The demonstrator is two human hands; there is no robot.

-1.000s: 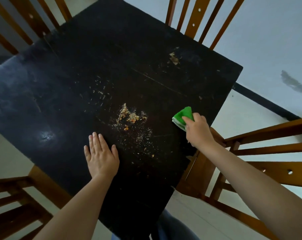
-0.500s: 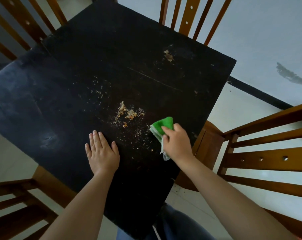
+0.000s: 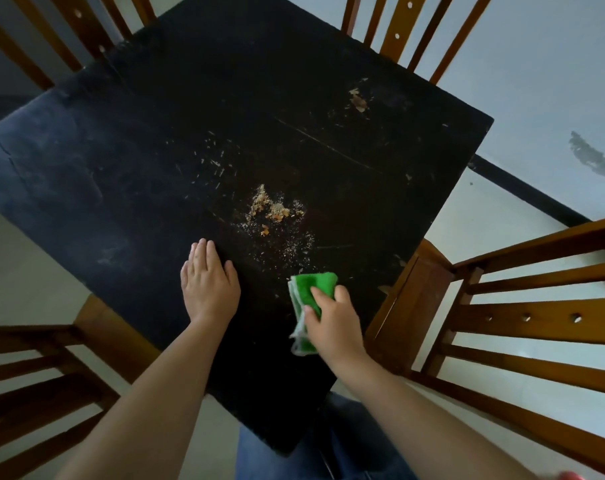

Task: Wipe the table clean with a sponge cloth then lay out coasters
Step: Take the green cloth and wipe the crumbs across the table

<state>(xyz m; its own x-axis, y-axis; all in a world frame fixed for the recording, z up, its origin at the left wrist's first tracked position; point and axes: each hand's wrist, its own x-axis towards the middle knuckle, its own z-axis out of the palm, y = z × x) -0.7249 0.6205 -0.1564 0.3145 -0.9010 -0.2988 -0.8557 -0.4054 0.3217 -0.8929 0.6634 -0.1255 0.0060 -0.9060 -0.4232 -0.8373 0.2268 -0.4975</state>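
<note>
A black square table (image 3: 127, 188) fills the head view. A pile of tan crumbs (image 3: 271, 207) lies near its middle, with fine specks scattered around it. A second small patch of crumbs (image 3: 358, 98) sits toward the far right corner. My right hand (image 3: 334, 323) presses a folded green sponge cloth (image 3: 309, 292) onto the table near the front edge, below the crumb pile. My left hand (image 3: 209, 285) rests flat on the table with fingers together, left of the cloth. No coasters are in view.
Wooden slatted chairs stand around the table: one at the right (image 3: 522, 313), one at the lower left (image 3: 30, 386), one at the far left (image 3: 55, 32) and one at the far right (image 3: 411, 32). My legs in blue jeans (image 3: 328, 441) show below the table's near corner.
My right hand has drawn the green cloth from the table's right edge leftward and toward me, ending below the crumb pile. My left hand has stayed flat in place.
</note>
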